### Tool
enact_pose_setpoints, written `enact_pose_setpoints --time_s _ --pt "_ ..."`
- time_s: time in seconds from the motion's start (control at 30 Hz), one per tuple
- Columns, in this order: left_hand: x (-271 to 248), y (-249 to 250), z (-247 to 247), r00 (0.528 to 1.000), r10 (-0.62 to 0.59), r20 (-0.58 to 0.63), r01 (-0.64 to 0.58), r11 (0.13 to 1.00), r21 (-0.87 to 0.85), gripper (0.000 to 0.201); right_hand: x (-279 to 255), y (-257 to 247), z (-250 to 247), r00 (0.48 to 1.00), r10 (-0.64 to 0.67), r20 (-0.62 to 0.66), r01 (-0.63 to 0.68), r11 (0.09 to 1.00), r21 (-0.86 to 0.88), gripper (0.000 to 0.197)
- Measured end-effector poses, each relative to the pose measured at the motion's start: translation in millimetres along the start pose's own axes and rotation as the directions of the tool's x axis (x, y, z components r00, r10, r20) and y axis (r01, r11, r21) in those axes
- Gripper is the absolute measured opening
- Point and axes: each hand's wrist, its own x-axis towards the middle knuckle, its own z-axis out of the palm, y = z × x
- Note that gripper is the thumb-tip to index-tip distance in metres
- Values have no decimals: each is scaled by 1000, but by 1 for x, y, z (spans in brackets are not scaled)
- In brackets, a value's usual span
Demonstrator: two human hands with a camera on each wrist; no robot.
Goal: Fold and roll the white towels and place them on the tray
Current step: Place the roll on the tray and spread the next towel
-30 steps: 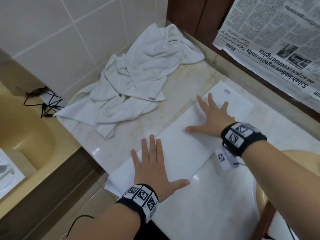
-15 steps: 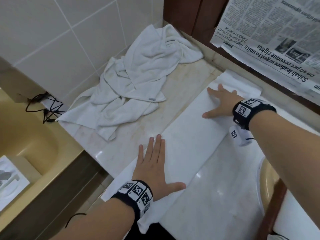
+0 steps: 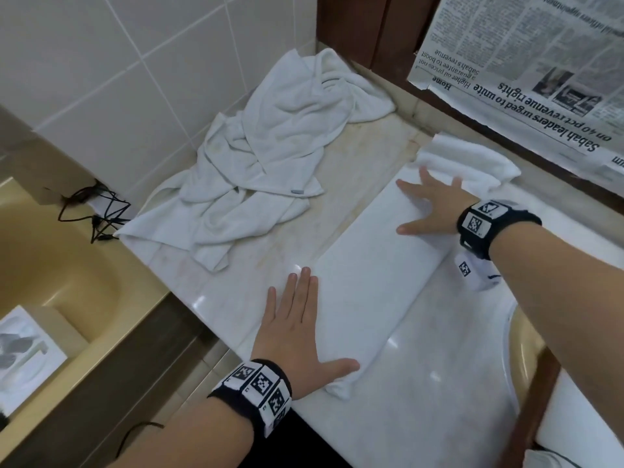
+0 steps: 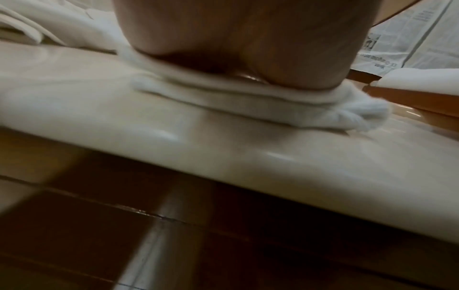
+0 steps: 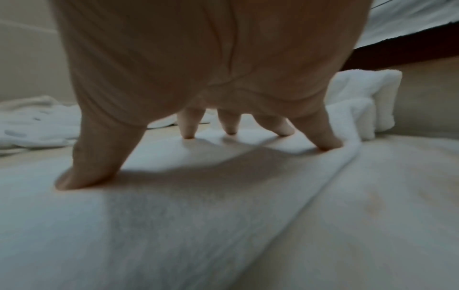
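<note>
In the left wrist view the palm of the left hand (image 4: 238,39) fills the top and hides its own fingers; the folded towel (image 4: 248,104) beneath it is blurred. In the head view the newspaper (image 3: 526,72) runs off the top and right edges, and the basin (image 3: 526,349) is cut by the right arm.

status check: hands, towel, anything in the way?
Left hand and right hand both flat, pressing folded towel on counter. Far end bunched, not rolled. Crumpled towels lie apart; no tray in view.
</note>
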Motion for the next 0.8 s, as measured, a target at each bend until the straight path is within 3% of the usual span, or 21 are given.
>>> enact_pose_setpoints --time_s 0.2,0.3,0.4,0.53,0.67,0.73,0.8 --pt "4 4 4 1000 7 -17 -8 999 -33 146 -9 -13 2 997 62 -51 -59 997 56 109" --pt "3 3 4 1000 10 -22 -10 1000 -20 146 -31 -35 28 997 -7 -74 16 991 134 101" --pt "3 0 6 999 35 -28 -35 999 -10 139 -47 -48 61 999 -32 -30 34 996 87 97" --pt "1 -14 3 991 127 -36 -129 990 -63 120 -45 -45 64 996 -29 -79 33 998 59 96" --pt "-8 -39 -6 959 282 5 -282 958 -43 125 -42 -38 52 995 -18 -103 31 992 124 98" --pt "-8 -54 -6 934 354 -46 -356 934 -29 109 -53 -44 53 986 14 -169 25 974 226 96" --pt "-7 -65 -7 889 416 -189 -431 901 -43 79 -78 -59 57 965 76 -250 31 917 398 86"
